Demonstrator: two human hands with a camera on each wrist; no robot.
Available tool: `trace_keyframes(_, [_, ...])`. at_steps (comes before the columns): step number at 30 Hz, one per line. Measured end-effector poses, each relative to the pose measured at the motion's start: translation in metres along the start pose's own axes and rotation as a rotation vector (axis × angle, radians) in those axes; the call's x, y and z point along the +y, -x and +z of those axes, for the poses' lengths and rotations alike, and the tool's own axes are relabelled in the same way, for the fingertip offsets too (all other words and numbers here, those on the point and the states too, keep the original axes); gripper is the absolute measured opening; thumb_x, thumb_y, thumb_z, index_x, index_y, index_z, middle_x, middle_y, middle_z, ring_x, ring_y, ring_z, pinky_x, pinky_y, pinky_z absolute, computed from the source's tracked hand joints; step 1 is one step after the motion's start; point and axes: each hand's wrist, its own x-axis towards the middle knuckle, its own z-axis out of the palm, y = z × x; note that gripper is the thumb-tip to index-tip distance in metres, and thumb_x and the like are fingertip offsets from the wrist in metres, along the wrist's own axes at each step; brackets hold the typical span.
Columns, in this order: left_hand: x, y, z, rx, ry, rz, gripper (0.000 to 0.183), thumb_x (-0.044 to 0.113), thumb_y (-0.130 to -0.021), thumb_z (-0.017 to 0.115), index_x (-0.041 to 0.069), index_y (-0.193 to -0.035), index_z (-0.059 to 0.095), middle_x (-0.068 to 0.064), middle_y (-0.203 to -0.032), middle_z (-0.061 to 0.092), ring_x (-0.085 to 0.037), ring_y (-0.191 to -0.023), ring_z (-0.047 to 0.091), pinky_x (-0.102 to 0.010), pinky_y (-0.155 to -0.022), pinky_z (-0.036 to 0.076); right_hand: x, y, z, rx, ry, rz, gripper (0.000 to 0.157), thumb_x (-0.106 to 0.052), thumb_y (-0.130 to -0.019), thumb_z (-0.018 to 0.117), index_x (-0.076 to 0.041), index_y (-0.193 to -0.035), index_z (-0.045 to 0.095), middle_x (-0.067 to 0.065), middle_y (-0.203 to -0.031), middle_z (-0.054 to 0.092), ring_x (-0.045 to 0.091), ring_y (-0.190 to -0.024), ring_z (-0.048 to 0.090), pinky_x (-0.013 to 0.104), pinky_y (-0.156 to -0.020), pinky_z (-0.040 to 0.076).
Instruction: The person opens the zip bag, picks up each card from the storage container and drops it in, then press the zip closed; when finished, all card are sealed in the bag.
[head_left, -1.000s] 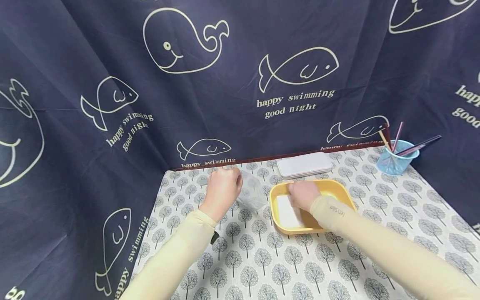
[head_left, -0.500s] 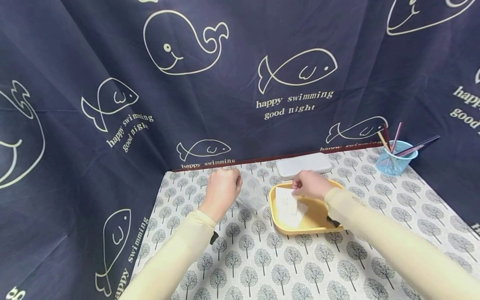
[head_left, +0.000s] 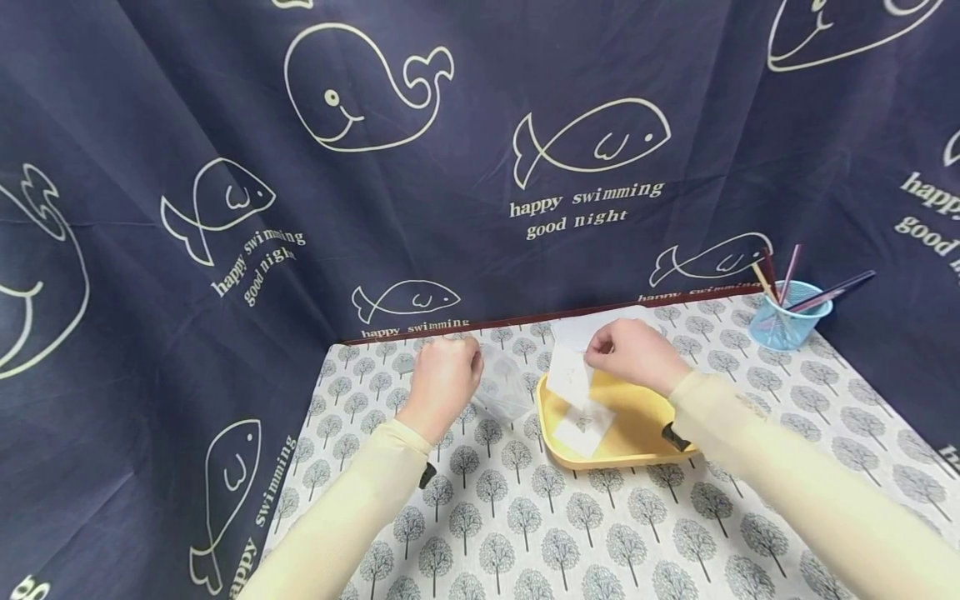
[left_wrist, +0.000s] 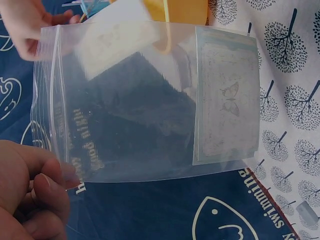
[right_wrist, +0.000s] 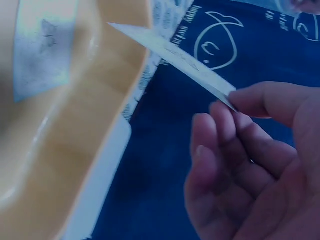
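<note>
My left hand (head_left: 444, 377) pinches one edge of a clear zip bag (left_wrist: 57, 100), held up off the table. At the bag's far end in the left wrist view sits a pale card (left_wrist: 230, 100) printed with a butterfly. My right hand (head_left: 636, 354) pinches a white paper card (head_left: 568, 377) by its edge, raised over the far left part of a yellow tray (head_left: 622, 461). Faint print marks that card; the right wrist view shows it nearly edge-on. A second small white card (head_left: 585, 428), with a dark figure, lies inside the tray.
Behind the tray lies a white flat case (head_left: 592, 323), partly hidden by my right hand and the card. A blue mesh cup (head_left: 783, 323) of pencils stands at the back right. A small grey piece (head_left: 405, 364) lies left of my left hand. A dark curtain hangs behind.
My right hand has risen out of the yellow tray, lifting a white card toward the back. The second card in the tray is now uncovered. My left hand and the bag have stayed in place.
</note>
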Motion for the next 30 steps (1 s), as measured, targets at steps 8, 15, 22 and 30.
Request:
trace_keyframes(8, [-0.001,0.000,0.001,0.008,0.002,0.002,0.012,0.006,-0.088,0.079,0.007,-0.077,0.074,-0.006,-0.066,0.071,-0.027,-0.056,0.068,-0.040,-0.055,0.058,-0.023,0.006,-0.019,0.168,0.002,-0.043,0.011,-0.018,-0.087,0.067,-0.016,-0.082,0.077,-0.005,-0.078,0.071,0.016,-0.072,0.061,0.037,-0.071,0.049])
trace_keyframes(15, [-0.001,0.000,0.001,0.005,0.006,0.002,0.012,0.004,-0.088,0.078,0.007,-0.077,0.074,-0.005,-0.067,0.072,-0.025,-0.055,0.068,-0.037,-0.055,0.058,-0.049,0.012,-0.032,0.284,-0.071,-0.086,0.012,-0.016,-0.088,0.067,-0.019,-0.080,0.076,-0.007,-0.070,0.066,0.014,-0.058,0.056,0.031,-0.058,0.044])
trace_keyframes(22, [0.000,0.000,0.001,0.007,-0.012,-0.001,0.012,0.006,-0.088,0.078,0.007,-0.077,0.074,-0.005,-0.068,0.072,-0.028,-0.057,0.069,-0.039,-0.054,0.057,-0.074,0.018,-0.039,0.354,-0.133,-0.114,0.011,-0.018,-0.089,0.069,-0.021,-0.082,0.077,-0.008,-0.070,0.067,0.014,-0.059,0.059,0.028,-0.058,0.044])
trace_keyframes(30, [0.000,-0.001,0.002,0.016,-0.008,0.000,0.012,0.006,-0.088,0.078,0.007,-0.076,0.075,-0.006,-0.068,0.072,-0.028,-0.057,0.068,-0.040,-0.053,0.057,-0.090,0.023,-0.027,0.333,-0.192,-0.161,0.012,-0.015,-0.088,0.070,-0.021,-0.081,0.075,-0.011,-0.070,0.067,0.010,-0.062,0.063,0.027,-0.058,0.048])
